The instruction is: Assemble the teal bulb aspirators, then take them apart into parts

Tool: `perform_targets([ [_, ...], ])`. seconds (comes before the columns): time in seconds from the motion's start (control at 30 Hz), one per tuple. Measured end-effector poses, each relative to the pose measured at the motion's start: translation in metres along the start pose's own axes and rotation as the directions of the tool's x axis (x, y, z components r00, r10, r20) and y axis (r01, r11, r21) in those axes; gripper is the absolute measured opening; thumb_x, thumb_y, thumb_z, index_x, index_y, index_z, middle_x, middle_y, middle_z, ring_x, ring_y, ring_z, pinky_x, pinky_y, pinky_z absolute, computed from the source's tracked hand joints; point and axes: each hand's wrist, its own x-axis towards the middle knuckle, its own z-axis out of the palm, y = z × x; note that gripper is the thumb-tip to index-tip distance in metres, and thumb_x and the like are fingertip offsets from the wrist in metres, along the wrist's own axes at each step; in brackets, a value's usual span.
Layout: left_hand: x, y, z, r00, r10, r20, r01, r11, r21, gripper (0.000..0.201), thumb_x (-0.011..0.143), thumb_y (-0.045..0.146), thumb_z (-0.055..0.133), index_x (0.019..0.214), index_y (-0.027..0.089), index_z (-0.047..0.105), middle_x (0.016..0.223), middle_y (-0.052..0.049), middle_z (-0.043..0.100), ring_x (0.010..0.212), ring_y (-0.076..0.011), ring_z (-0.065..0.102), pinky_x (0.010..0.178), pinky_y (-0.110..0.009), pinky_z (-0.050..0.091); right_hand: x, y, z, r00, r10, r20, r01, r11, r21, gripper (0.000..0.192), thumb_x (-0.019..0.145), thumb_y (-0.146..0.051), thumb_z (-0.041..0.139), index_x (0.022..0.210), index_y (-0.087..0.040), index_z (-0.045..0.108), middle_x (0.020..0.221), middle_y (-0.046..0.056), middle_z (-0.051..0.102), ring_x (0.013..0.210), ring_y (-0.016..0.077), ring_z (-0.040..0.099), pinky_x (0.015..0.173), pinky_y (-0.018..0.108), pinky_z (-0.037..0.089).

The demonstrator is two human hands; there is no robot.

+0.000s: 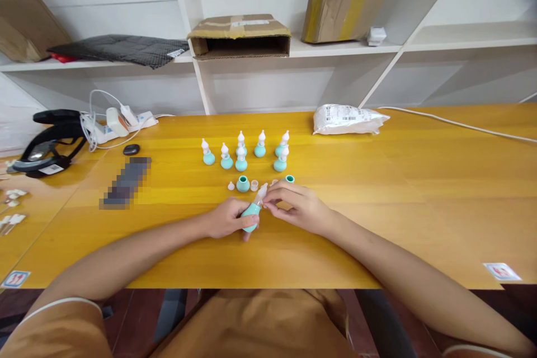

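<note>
My left hand [226,218] grips a teal rubber bulb [250,213] just above the yellow table [377,190]. My right hand [297,207] pinches the clear white tip [260,194] that sits on that bulb. Just beyond my hands lie an open teal bulb [243,183], another teal bulb [290,179] partly hidden by my right hand, a small white tip [231,185] and a clear cap [254,184]. Farther back stand several assembled teal bulbs with white tips [241,156] in a loose group.
A white plastic bag [348,119] lies at the back right, with a white cable [461,123] beyond it. At the left are a power strip [119,121], a black headset [48,142], a small black object [131,149] and a pixelated item [126,182]. Shelves behind hold cardboard boxes [241,36].
</note>
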Motion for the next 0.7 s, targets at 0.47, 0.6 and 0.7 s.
perform_targets([
  [0.47,0.0006,-0.0007,-0.0024,0.999,-0.005,0.039,0.004,0.999,0.04,0.065,0.108,0.077,0.056,0.084,0.018,0.063,0.061,-0.002,0.071,0.055,-0.013,0.06,0.058,-0.024,0.04,-0.0022,-0.005,-0.0011,0.982,-0.122,0.146,0.169,0.911,-0.376,0.013,0.115,-0.013,0.059,0.108,-0.023,0.065,0.097,0.005,0.076,0.086,0.0182,0.075,0.085,0.031,0.066],
  [0.6,0.0009,0.0008,-0.0007,1.0,0.003,0.017,-0.003,1.0,-0.004,0.066,0.107,0.08,0.056,0.083,0.018,0.062,0.059,-0.002,0.07,0.057,-0.0143,0.061,0.062,-0.025,0.044,-0.0051,-0.0024,0.0027,0.991,-0.132,0.019,0.132,0.941,-0.312,0.01,0.112,-0.014,0.065,0.11,-0.024,0.065,0.096,0.004,0.075,0.08,0.0168,0.073,0.081,0.03,0.064],
  [0.7,0.001,0.0006,0.0003,1.0,0.006,-0.028,-0.008,0.996,-0.09,0.066,0.105,0.08,0.059,0.083,0.018,0.063,0.058,-0.002,0.068,0.055,-0.0148,0.061,0.064,-0.027,0.048,-0.0049,0.0005,-0.0067,0.997,-0.039,-0.059,0.023,0.971,-0.237,0.011,0.108,-0.013,0.067,0.112,-0.024,0.066,0.095,0.004,0.074,0.075,0.0156,0.069,0.072,0.027,0.058],
])
